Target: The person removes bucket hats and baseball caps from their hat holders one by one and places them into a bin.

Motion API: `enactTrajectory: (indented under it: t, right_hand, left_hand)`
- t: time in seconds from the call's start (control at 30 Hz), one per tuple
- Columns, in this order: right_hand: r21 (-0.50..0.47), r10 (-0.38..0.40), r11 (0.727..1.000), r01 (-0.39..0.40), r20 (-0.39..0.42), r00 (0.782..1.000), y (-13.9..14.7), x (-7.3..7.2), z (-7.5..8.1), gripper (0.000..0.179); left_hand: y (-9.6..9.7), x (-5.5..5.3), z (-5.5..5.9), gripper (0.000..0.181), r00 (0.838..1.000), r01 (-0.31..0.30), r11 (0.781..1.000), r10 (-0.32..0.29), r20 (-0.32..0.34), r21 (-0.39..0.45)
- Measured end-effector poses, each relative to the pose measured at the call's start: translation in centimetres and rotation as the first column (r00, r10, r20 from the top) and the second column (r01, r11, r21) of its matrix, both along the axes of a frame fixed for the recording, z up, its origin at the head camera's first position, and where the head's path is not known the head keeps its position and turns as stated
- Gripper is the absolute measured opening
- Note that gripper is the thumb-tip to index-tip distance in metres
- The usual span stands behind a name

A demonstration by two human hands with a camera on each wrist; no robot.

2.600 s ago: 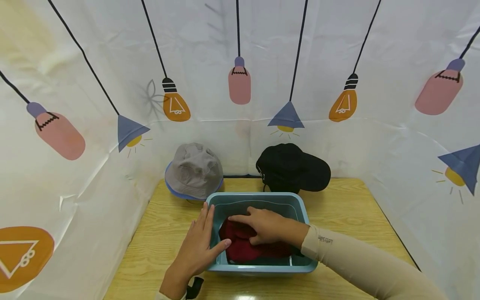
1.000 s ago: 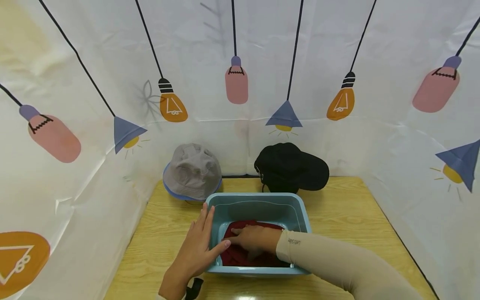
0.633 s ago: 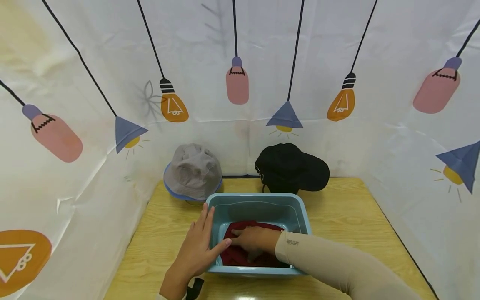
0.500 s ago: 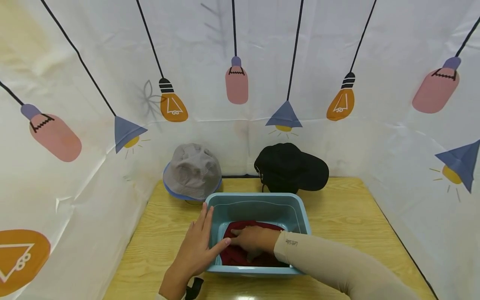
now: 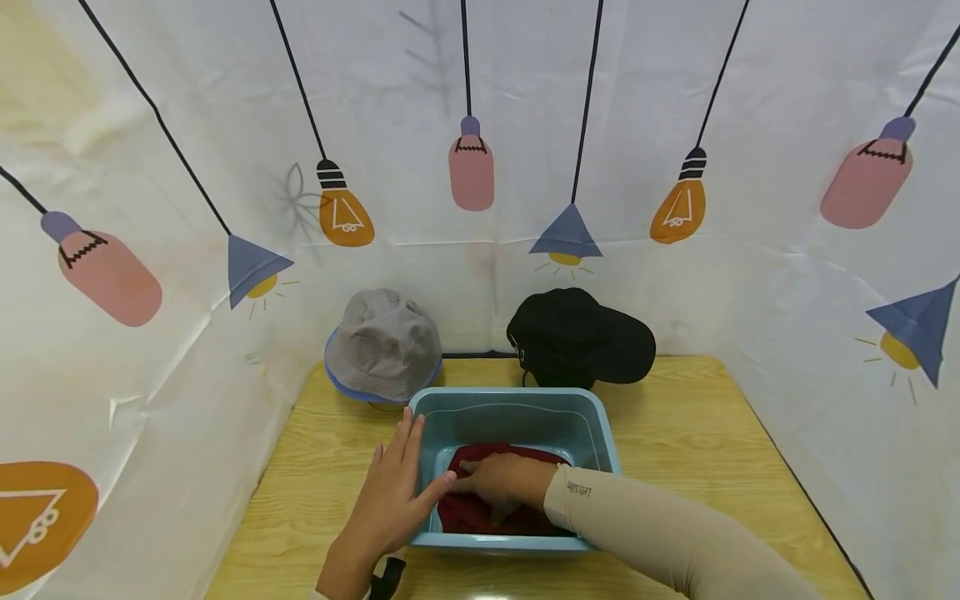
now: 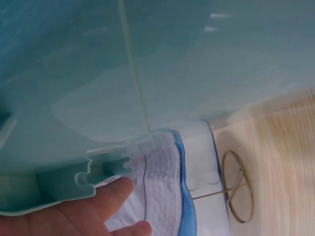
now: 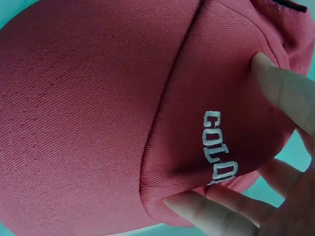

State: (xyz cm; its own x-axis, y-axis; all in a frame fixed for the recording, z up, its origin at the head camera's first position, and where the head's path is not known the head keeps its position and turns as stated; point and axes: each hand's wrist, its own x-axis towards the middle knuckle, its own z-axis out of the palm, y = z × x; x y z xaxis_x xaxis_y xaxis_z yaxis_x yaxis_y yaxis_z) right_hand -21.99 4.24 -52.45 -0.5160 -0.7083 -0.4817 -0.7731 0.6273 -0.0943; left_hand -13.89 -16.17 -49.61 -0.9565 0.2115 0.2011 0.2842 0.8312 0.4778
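A light blue plastic bin [image 5: 517, 543] stands on the wooden table, with a dark red baseball cap [image 5: 525, 454] lying inside it. White embroidered letters mark the cap's front in the right wrist view. My right hand [image 5: 498, 479] reaches into the bin and grips the cap by its crown, thumb on one side and fingers on the other [image 7: 290, 103]. My left hand [image 5: 392, 492] rests at the bin's left rim with its fingers straight and the thumb over the edge. In the left wrist view, its fingers touch the bin's outer side.
Behind the bin's left corner, a grey bucket hat with a blue brim [image 5: 384, 342] sits on a wire stand [image 6: 237, 187]. A black baseball cap [image 5: 577, 337] sits behind the bin to the right. White cloth walls with printed lamps surround the wooden table [image 5: 675, 425].
Since the earliest frame, my right hand has moved lower and nearer in the bin, and the red cap has flattened onto the bin's floor. My left hand has stayed at the rim.
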Motion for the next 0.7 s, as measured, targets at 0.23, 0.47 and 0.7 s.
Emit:
enactTrajectory:
  t: [0.23,0.47,0.7]
  right_hand:
    - [0.000,-0.024,1.000,0.024,0.038,0.999,0.0,-0.1,-0.2,0.107]
    - [-0.004,-0.020,1.000,0.021,0.041,0.999,0.1,-0.1,-0.1,0.108]
    - [-0.019,-0.045,0.999,0.046,0.070,0.996,0.3,-0.1,0.8,0.102]
  left_hand:
    - [0.1,0.0,-0.1,0.089,1.000,-0.003,1.000,0.003,-0.003,0.004]
    - [0.1,0.1,-0.2,0.089,1.000,-0.012,1.000,0.011,0.021,0.014]
    - [0.1,0.1,0.1,0.088,1.000,-0.005,1.000,0.004,0.012,0.019]
